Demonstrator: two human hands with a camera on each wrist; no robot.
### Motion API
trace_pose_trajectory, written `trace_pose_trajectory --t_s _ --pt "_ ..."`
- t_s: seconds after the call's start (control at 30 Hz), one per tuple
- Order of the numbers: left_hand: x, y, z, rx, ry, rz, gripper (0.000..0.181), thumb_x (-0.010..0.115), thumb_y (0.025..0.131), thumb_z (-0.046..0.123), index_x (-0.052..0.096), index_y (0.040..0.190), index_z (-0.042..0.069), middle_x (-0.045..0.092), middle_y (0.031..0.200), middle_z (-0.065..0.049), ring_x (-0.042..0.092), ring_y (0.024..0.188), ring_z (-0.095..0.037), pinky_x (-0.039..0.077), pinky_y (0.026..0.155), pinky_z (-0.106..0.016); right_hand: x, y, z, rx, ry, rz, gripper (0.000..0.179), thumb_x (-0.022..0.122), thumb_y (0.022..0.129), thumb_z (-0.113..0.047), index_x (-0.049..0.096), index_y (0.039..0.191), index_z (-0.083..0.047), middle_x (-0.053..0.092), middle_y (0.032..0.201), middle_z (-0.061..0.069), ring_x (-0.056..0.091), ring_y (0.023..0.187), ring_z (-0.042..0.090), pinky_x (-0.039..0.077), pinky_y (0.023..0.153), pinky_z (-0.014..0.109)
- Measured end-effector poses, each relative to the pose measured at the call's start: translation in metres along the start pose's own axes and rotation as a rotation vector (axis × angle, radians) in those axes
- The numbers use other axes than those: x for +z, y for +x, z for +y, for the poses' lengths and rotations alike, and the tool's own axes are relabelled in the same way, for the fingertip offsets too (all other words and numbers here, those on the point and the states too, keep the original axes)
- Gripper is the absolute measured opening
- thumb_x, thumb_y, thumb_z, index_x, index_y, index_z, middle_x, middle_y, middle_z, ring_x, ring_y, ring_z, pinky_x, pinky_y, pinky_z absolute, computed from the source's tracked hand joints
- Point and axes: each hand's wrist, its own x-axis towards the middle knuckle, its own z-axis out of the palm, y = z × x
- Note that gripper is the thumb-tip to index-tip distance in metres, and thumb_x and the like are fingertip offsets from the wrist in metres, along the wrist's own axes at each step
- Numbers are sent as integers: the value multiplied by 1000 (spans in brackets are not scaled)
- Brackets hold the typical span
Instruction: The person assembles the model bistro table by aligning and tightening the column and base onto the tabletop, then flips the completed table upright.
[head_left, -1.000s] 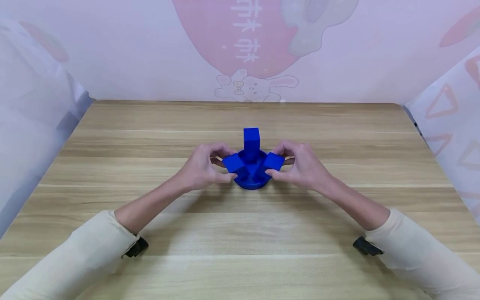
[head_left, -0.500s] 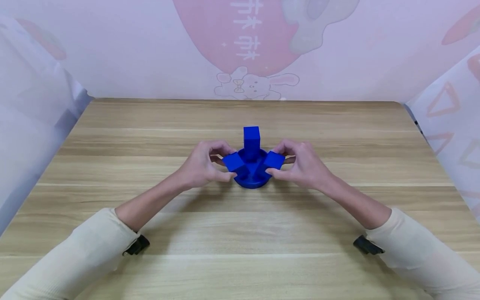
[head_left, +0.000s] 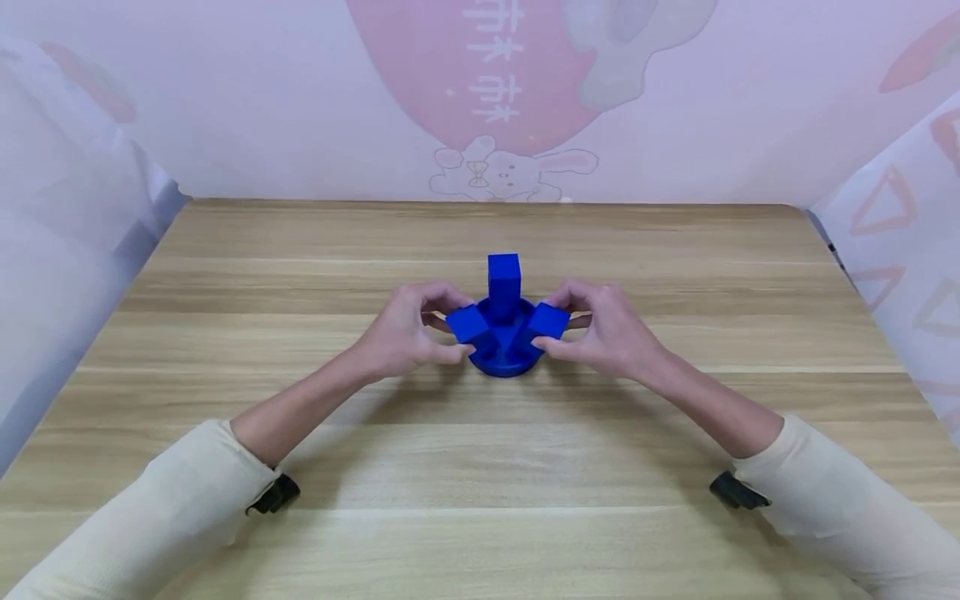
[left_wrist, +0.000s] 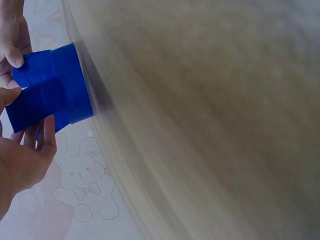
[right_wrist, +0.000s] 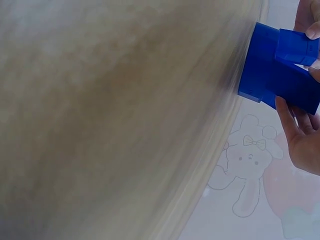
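Observation:
A round blue base (head_left: 505,367) sits on the wooden table with three square blue blocks rising from it. My left hand (head_left: 405,335) grips the outward-leaning left block (head_left: 468,323) between thumb and fingers. On the opposite side, my right hand (head_left: 606,332) holds the right block (head_left: 549,318) the same way. Untouched at the back stands the rear block (head_left: 504,273), upright. In the left wrist view, the left block (left_wrist: 35,105) shows side-on; the right wrist view shows the right block (right_wrist: 299,89). How the blocks join the base is partly hidden.
The wooden table (head_left: 480,467) extends around the base. A pale wall covering (head_left: 300,100) with a cartoon rabbit stands along the back edge, and pale sheets (head_left: 60,225) line the sides. Black devices (head_left: 274,493) are worn beneath both sleeves.

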Motion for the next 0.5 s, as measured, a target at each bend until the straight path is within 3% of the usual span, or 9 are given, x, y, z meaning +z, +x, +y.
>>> trace_pose_trajectory --t_s 0.5 --pt "-3 -1 3 31 123 -64 50 90 77 2 65 119 -8 71 116 -19 67 106 -32 60 90 -48 -4 1 2 -16 -21 -69 42 92 78 -9 67 108 3 72 102 12 71 93 24 63 85 36"
